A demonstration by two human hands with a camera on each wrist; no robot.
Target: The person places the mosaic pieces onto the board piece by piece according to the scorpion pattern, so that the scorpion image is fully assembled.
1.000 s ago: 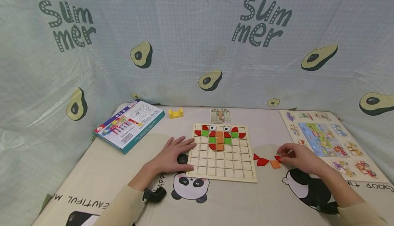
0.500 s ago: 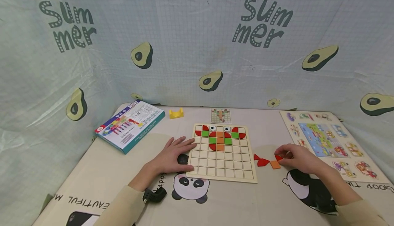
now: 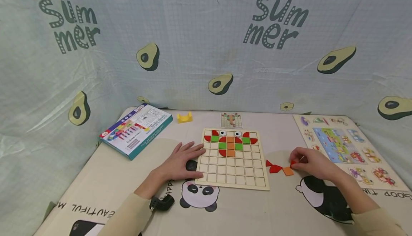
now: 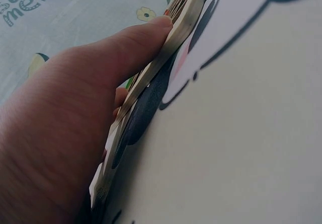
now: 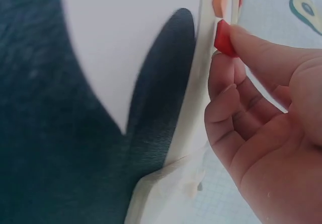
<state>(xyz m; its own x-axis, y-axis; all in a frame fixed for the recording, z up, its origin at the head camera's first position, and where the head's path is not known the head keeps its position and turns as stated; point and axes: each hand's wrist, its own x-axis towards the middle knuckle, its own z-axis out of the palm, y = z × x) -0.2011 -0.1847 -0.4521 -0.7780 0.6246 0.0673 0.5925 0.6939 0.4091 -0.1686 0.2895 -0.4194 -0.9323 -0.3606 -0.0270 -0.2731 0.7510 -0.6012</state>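
Observation:
A wooden grid board [image 3: 238, 173] lies in the middle of the table, with red, green and orange pieces and two eye pieces set in its upper rows. My left hand [image 3: 180, 162] rests on the board's left edge, fingers spread; in the left wrist view the thumb [image 4: 136, 45] lies over the rim. Right of the board, my right hand [image 3: 310, 162] pinches a small red tile [image 5: 224, 39] between thumb and fingers. Close to it are an orange square tile [image 3: 288, 171], a rounded red tile [image 3: 275, 168] and another small red tile [image 3: 268, 163].
Behind the board lies a small pattern card [image 3: 231, 120] with a similar picture. A yellow stand [image 3: 184, 117] and a flat box [image 3: 136, 130] are at the back left. On the right is a picture puzzle board [image 3: 341, 146]. A patterned cloth [image 3: 193, 28] hangs behind the table.
My right hand's fingers shifted slightly left, then back right, and now hold the red tile a little higher by the orange square. My left hand has stayed on the board.

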